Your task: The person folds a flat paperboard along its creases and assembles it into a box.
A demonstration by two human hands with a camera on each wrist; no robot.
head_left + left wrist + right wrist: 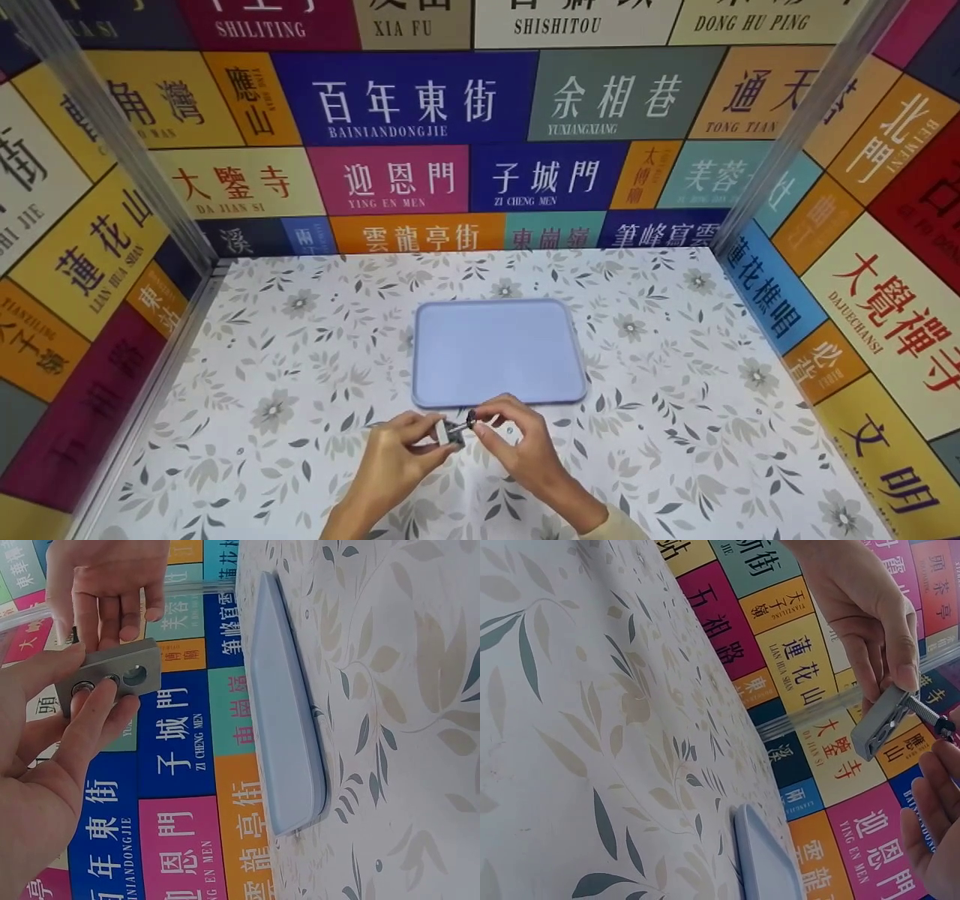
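Low in the head view, my left hand grips a small grey metal block between thumb and fingers. Round holes show in the block's face in the left wrist view, with fingertips over part of it. A threaded screw with a black knob sticks out of the block's side. My right hand pinches that black knob with thumb and fingertips, right beside the left hand. In the right wrist view the right hand is cut off by the frame edge.
A light blue rectangular tray lies on the table just beyond the hands. Leaf-patterned white cloth covers the table. Panels with colourful printed signs stand around the back and both sides, joined by clear corner strips.
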